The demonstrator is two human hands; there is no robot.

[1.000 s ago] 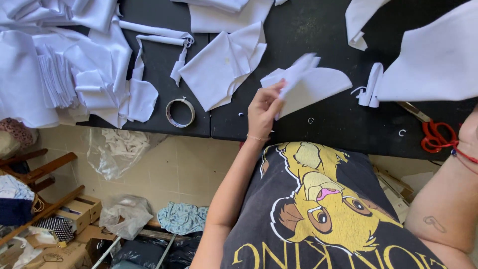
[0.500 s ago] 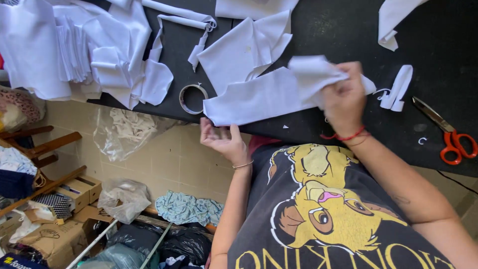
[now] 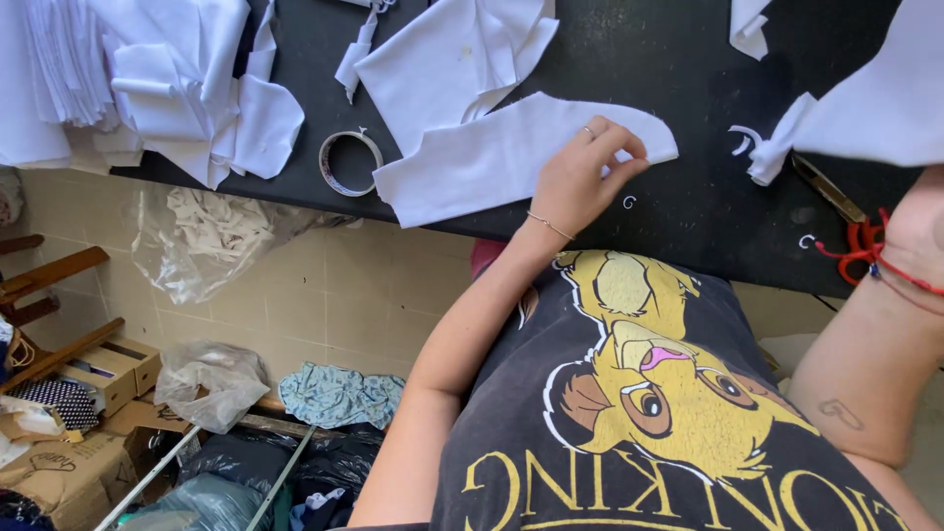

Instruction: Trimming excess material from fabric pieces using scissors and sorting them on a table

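A person's left hand pinches the curved white fabric piece at frame centre, flat on the black counter. The right hand, at the right edge, is cut off; its grip cannot be told. A tape roll lies just left; red-handled scissors lie right.

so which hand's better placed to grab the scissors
Right, probably. The right hand sits just beside the red-handled scissors, though its fingers are out of view. The left hand is farther off and is pinching the curved white fabric piece.
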